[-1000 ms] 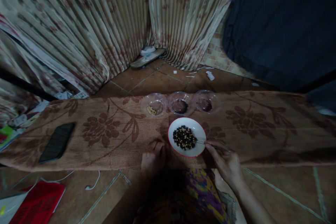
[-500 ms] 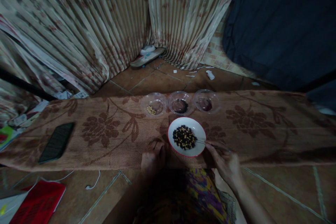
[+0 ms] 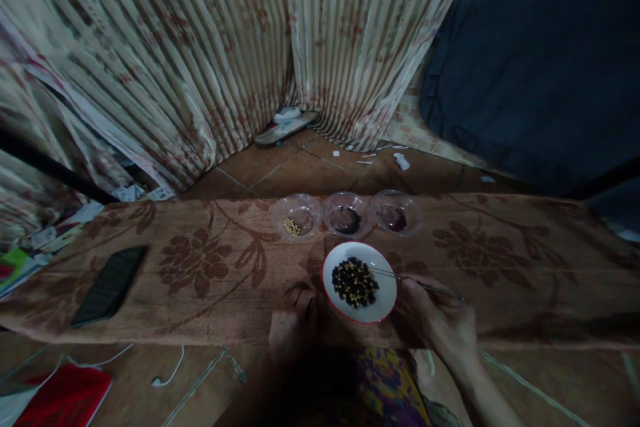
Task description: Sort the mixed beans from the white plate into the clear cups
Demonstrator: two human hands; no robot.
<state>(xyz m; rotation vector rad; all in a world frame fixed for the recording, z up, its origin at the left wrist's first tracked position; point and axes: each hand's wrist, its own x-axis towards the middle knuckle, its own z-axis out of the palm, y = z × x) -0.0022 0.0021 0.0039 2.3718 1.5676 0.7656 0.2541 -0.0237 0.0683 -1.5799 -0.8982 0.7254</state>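
Observation:
A white bowl with a red rim [image 3: 385,303] holds a mix of black and pale yellow beans [image 3: 354,281]. My right hand [image 3: 440,313], right of the bowl, is closed on thin metal tweezers [image 3: 435,290]. Their tips reach over the rim, at the upper right edge of the beans. Whether a bean is between the tips is too small to tell. Left of the bowl, my left hand [image 3: 294,310] rests on the cloth with fingers curled in, apart from the bowl; nothing shows in it.
Behind the bowl stand three clear plastic bowls: one with yellow beans [image 3: 291,226], one with black beans [image 3: 351,220], one with dark red beans [image 3: 399,219]. A phone [image 3: 109,285] lies at left on the patterned cloth [image 3: 240,313]. Beyond the table, a skateboard [image 3: 287,128] is on the floor.
My right hand has drawn a little to the right, and the tweezer tips have shifted toward the bowl's upper right side. The whole view has tilted up slightly. My left hand stays put.

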